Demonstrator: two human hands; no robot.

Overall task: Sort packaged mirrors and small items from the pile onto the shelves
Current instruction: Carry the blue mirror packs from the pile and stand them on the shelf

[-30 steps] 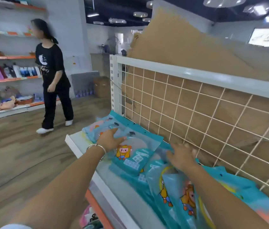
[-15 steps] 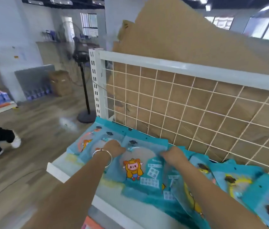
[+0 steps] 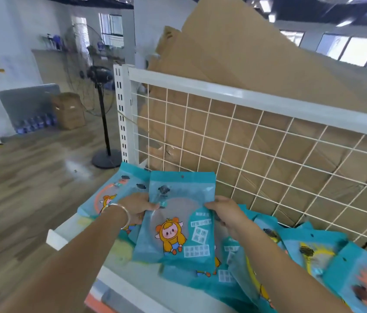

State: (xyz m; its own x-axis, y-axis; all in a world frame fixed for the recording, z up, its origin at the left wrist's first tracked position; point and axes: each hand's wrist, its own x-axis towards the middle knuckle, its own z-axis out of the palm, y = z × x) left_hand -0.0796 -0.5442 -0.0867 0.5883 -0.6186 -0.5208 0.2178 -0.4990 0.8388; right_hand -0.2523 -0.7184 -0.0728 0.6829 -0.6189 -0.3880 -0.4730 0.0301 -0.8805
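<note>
Head view: your left hand [image 3: 137, 206] and right hand [image 3: 225, 213] pinch opposite edges of one teal plastic cartoon-printed mirror packet [image 3: 178, 224] over the white metal shelf [image 3: 58, 239]. Jumbled pile of teal packets [image 3: 309, 251] at right, probably mostly unsorted; a few laid packets [image 3: 115, 193] beyond.

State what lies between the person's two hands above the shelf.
In the head view, a teal mirror packet with a cartoon character spans the gap: the left hand pinches its left edge, the right hand its right edge.
</note>
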